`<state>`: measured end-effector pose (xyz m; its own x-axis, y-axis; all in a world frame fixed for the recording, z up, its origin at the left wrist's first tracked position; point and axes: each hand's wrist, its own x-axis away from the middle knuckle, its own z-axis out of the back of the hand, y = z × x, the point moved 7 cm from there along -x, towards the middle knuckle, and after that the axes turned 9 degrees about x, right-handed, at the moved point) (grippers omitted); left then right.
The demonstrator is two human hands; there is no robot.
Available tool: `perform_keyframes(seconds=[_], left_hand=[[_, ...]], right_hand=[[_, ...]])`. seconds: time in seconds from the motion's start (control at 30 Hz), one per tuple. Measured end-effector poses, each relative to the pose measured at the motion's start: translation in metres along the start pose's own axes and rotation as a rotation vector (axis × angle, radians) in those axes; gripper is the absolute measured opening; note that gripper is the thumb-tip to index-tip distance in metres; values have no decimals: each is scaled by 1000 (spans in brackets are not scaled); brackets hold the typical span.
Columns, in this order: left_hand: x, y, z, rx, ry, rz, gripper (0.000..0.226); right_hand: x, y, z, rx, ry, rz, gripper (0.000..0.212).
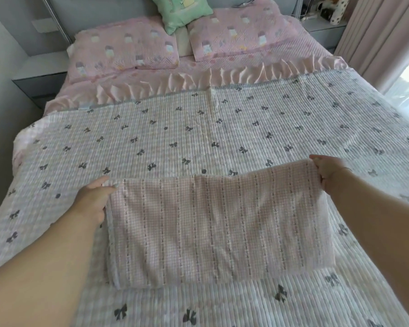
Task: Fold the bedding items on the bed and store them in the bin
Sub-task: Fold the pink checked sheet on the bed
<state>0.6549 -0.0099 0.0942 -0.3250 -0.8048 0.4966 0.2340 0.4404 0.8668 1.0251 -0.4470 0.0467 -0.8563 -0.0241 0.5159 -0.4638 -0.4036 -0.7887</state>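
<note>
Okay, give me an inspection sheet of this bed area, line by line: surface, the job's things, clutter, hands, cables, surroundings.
Surface: bed covered by a quilted bow-print blanket, spread flat; a pink ruffled sheet shows beyond it.
Job's things: pink checked blanket, folded to a rectangle, lying on the bow-print blanket near the foot. No bin in view.
Clutter: two pink pillows and a green cushion at the headboard.
Hands: left hand has a grip on the folded blanket's far left corner; right hand pinches its far right corner.
Cables: possibly some on the right bedside shelf, too blurred to tell.
Surroundings: grey nightstand left, curtain right.
</note>
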Motion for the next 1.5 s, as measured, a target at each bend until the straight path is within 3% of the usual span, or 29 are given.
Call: perform_keyframes(seconds=[0.1, 0.2, 0.27, 0.37, 0.43, 0.6, 0.8, 0.9, 1.13, 1.2, 1.33, 1.5], left_hand=[[-14, -12, -15, -246, -73, -70, 74], [-17, -40, -29, -877, -25, -210, 75], [-8, -68, -60, -1105, -109, -335, 68], [17, -115, -120, -1256, -348, -450, 61], [20, -145, -150, -1376, -450, -508, 58], [-13, -200, -156, -1581, -523, -494, 61], [-65, -213, -112, -1620, -325, -535, 76], [-81, -211, -100, -1580, -258, -561, 73], [-109, -193, -95, -1652, -227, -411, 70], [-101, -182, -122, -1640, -304, -420, 70], [-71, -183, -207, -1643, -690, -546, 72], [-68, -180, -255, -1622, -730, -525, 86]], right_hand=[[-8, 5, -10, 205, 67, 86, 37], [24, 6, -36, 636, 227, 387, 43], [62, 19, -86, 842, 126, 606, 44], [114, 52, -179, 1176, -197, 837, 53], [125, 75, -227, 1371, -328, 951, 58], [67, 110, -249, 1629, -333, 911, 64], [-36, 111, -150, 1582, -64, 574, 77], [-58, 119, -111, 1568, 19, 478, 72], [-59, 133, -91, 1456, 54, 205, 69], [-32, 134, -102, 1400, 74, 116, 71], [52, 152, -165, 1246, -8, 132, 79], [147, 198, -208, 1115, 5, 209, 79]])
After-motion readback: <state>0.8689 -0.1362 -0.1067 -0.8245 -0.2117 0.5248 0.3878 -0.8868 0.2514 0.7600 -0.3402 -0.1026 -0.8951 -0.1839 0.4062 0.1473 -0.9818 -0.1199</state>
